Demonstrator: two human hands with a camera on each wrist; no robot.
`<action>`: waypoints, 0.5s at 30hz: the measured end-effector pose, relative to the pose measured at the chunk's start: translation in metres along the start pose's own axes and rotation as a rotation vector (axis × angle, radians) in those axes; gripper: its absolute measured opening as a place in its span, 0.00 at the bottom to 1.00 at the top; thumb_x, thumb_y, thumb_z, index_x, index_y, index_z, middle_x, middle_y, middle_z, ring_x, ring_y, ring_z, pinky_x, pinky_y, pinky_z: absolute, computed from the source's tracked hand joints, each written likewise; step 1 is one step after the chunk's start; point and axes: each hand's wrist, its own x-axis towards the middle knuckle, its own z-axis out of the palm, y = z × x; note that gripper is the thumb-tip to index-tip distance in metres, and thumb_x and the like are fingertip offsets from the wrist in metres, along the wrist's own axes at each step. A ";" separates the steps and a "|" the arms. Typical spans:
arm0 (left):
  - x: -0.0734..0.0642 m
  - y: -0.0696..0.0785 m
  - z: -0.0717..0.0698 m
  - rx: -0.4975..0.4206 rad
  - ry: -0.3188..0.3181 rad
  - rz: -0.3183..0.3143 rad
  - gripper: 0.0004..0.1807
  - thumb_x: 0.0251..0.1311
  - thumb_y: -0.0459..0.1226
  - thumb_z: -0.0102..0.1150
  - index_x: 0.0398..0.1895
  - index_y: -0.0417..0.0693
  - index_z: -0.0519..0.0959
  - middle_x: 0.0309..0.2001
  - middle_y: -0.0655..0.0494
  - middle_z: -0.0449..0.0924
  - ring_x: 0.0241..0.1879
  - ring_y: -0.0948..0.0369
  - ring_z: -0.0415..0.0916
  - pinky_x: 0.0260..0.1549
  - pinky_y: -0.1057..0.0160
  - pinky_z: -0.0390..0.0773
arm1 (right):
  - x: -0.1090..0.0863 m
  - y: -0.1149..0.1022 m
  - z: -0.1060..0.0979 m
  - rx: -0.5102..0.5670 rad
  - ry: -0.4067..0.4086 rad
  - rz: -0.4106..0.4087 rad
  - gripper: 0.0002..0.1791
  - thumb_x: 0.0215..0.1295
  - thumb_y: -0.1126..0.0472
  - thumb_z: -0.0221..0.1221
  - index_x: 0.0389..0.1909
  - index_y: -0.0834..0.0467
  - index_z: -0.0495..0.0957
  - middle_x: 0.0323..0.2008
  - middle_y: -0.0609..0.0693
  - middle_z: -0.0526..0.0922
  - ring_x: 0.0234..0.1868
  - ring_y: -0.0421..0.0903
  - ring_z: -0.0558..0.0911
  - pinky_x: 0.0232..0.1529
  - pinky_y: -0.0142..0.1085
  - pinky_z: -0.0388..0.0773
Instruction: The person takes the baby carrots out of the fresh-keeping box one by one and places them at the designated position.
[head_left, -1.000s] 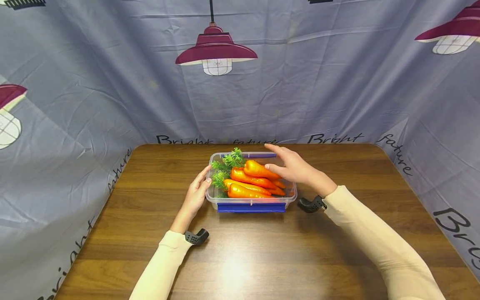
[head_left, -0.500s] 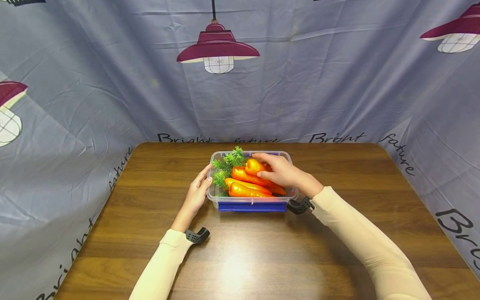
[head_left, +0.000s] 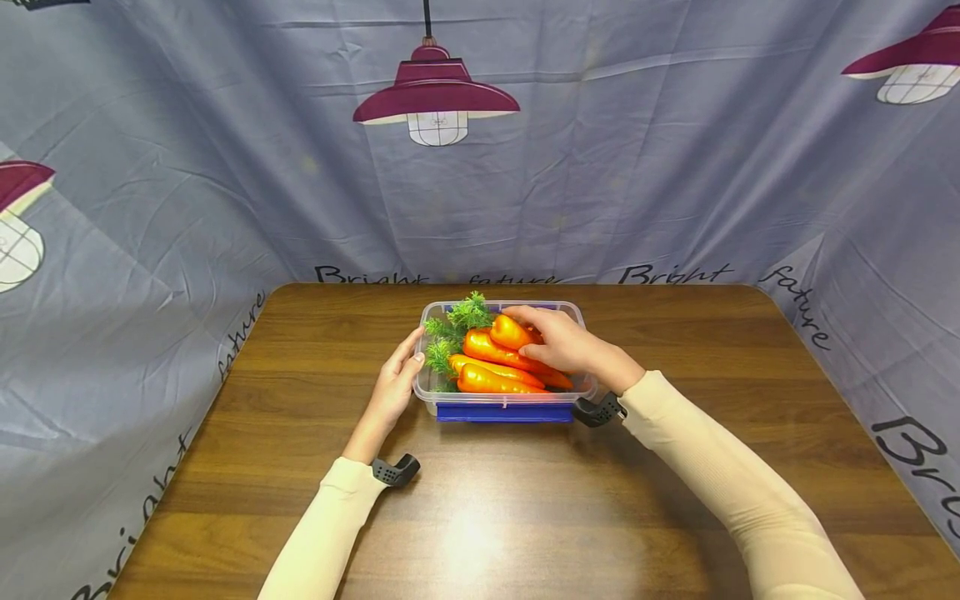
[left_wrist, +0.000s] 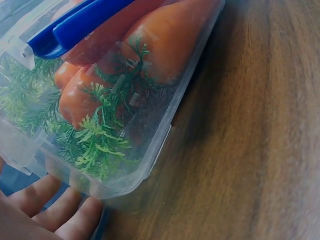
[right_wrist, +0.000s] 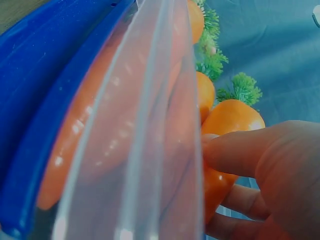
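A clear plastic container with blue latches stands on the table, filled with several orange carrots whose feathery green tops lie at its left end. My left hand rests against the left end wall, fingers extended; the left wrist view shows its fingertips on the outside of the plastic. Reaching in over the right end, my right hand grips the uppermost carrot. Thumb and fingers sit on either side of that carrot in the right wrist view. The carrot's tip is hidden under the hand.
The brown wooden table extends on every side of the container. Behind it hangs a grey-blue curtain printed with lamps and lettering, which also runs along both sides.
My right hand has moved left and down from above the container's right end and taken hold of the top carrot. My left hand has stayed at the left end.
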 end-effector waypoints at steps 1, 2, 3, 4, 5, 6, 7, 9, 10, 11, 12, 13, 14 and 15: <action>0.000 0.000 0.000 -0.001 0.000 -0.001 0.28 0.77 0.32 0.42 0.78 0.40 0.59 0.81 0.42 0.54 0.77 0.44 0.57 0.74 0.44 0.63 | 0.000 0.000 0.000 -0.002 -0.001 -0.003 0.35 0.63 0.67 0.66 0.72 0.61 0.68 0.56 0.60 0.84 0.57 0.58 0.83 0.63 0.55 0.79; 0.000 -0.001 0.000 -0.001 -0.002 -0.002 0.28 0.77 0.32 0.41 0.78 0.40 0.59 0.81 0.42 0.54 0.77 0.44 0.56 0.74 0.44 0.63 | 0.000 0.000 0.000 -0.003 -0.002 -0.006 0.36 0.63 0.67 0.66 0.72 0.61 0.68 0.57 0.60 0.84 0.57 0.58 0.82 0.63 0.55 0.78; 0.000 0.000 0.000 0.000 -0.001 -0.003 0.28 0.77 0.32 0.41 0.78 0.40 0.59 0.81 0.43 0.54 0.77 0.44 0.57 0.73 0.45 0.63 | 0.000 0.000 0.000 -0.004 -0.003 -0.009 0.36 0.63 0.67 0.66 0.72 0.61 0.68 0.57 0.60 0.83 0.57 0.58 0.82 0.64 0.55 0.78; 0.000 -0.001 0.000 0.000 -0.002 -0.003 0.28 0.77 0.32 0.41 0.78 0.40 0.59 0.81 0.42 0.54 0.77 0.44 0.57 0.74 0.45 0.63 | 0.000 -0.001 0.000 -0.006 -0.004 -0.013 0.36 0.63 0.67 0.66 0.72 0.61 0.68 0.58 0.60 0.83 0.58 0.59 0.82 0.64 0.55 0.78; 0.000 -0.001 0.000 -0.002 -0.001 -0.002 0.28 0.77 0.32 0.41 0.78 0.40 0.59 0.81 0.42 0.54 0.77 0.43 0.56 0.74 0.44 0.63 | 0.000 -0.001 0.000 -0.009 -0.004 -0.016 0.36 0.63 0.67 0.66 0.72 0.61 0.68 0.58 0.60 0.83 0.58 0.59 0.82 0.64 0.55 0.78; 0.000 0.000 0.000 -0.005 0.001 0.000 0.28 0.77 0.32 0.42 0.78 0.40 0.59 0.80 0.42 0.55 0.77 0.43 0.56 0.74 0.44 0.62 | -0.001 -0.001 -0.001 -0.008 -0.005 -0.018 0.36 0.63 0.67 0.66 0.72 0.61 0.67 0.58 0.60 0.83 0.58 0.59 0.82 0.64 0.55 0.77; 0.000 -0.001 0.000 -0.009 0.000 0.001 0.28 0.77 0.32 0.42 0.78 0.40 0.59 0.80 0.42 0.54 0.78 0.43 0.55 0.75 0.43 0.61 | -0.001 -0.001 -0.001 -0.006 -0.004 -0.021 0.36 0.63 0.67 0.66 0.72 0.61 0.67 0.58 0.60 0.83 0.58 0.59 0.82 0.65 0.55 0.77; 0.000 0.000 0.001 -0.017 0.002 0.005 0.28 0.77 0.32 0.42 0.78 0.39 0.59 0.80 0.42 0.55 0.78 0.44 0.54 0.76 0.42 0.59 | -0.001 -0.002 -0.001 -0.001 -0.001 -0.025 0.36 0.63 0.67 0.66 0.72 0.61 0.67 0.58 0.60 0.83 0.58 0.58 0.82 0.64 0.55 0.78; 0.000 0.000 0.001 -0.022 0.001 0.008 0.28 0.77 0.32 0.42 0.78 0.39 0.59 0.80 0.42 0.55 0.79 0.44 0.53 0.76 0.42 0.57 | -0.002 -0.002 -0.001 0.006 0.001 -0.026 0.36 0.63 0.67 0.66 0.72 0.61 0.67 0.58 0.60 0.83 0.57 0.58 0.82 0.63 0.55 0.78; 0.000 0.000 0.001 -0.026 0.002 0.009 0.28 0.77 0.32 0.42 0.78 0.39 0.59 0.80 0.42 0.55 0.79 0.44 0.52 0.76 0.41 0.57 | -0.002 -0.002 -0.002 0.010 0.005 -0.030 0.36 0.63 0.67 0.66 0.72 0.61 0.67 0.57 0.60 0.83 0.57 0.58 0.83 0.63 0.54 0.79; 0.000 0.000 0.001 -0.030 0.002 0.010 0.28 0.77 0.32 0.42 0.78 0.39 0.59 0.80 0.42 0.55 0.79 0.44 0.52 0.77 0.41 0.56 | -0.003 -0.003 -0.002 0.020 0.008 -0.030 0.36 0.63 0.67 0.66 0.72 0.61 0.67 0.57 0.60 0.84 0.56 0.58 0.83 0.62 0.54 0.80; 0.000 0.000 0.001 -0.032 0.003 0.010 0.28 0.77 0.31 0.43 0.78 0.39 0.59 0.80 0.42 0.55 0.79 0.44 0.52 0.77 0.41 0.56 | -0.003 -0.004 -0.003 0.029 0.012 -0.031 0.36 0.63 0.67 0.66 0.72 0.61 0.67 0.56 0.60 0.84 0.55 0.58 0.83 0.61 0.54 0.80; 0.000 0.000 0.001 -0.031 0.002 0.012 0.28 0.77 0.31 0.42 0.78 0.39 0.59 0.80 0.41 0.54 0.80 0.43 0.52 0.77 0.41 0.56 | -0.004 -0.004 -0.004 0.041 0.014 -0.030 0.36 0.63 0.67 0.66 0.72 0.61 0.67 0.56 0.60 0.84 0.55 0.57 0.84 0.60 0.54 0.81; 0.000 0.000 0.001 -0.032 0.002 0.013 0.28 0.77 0.31 0.42 0.78 0.39 0.59 0.80 0.41 0.54 0.79 0.43 0.52 0.77 0.41 0.56 | -0.004 -0.005 -0.005 0.050 0.018 -0.029 0.36 0.63 0.67 0.66 0.72 0.61 0.67 0.55 0.60 0.84 0.54 0.57 0.84 0.59 0.53 0.82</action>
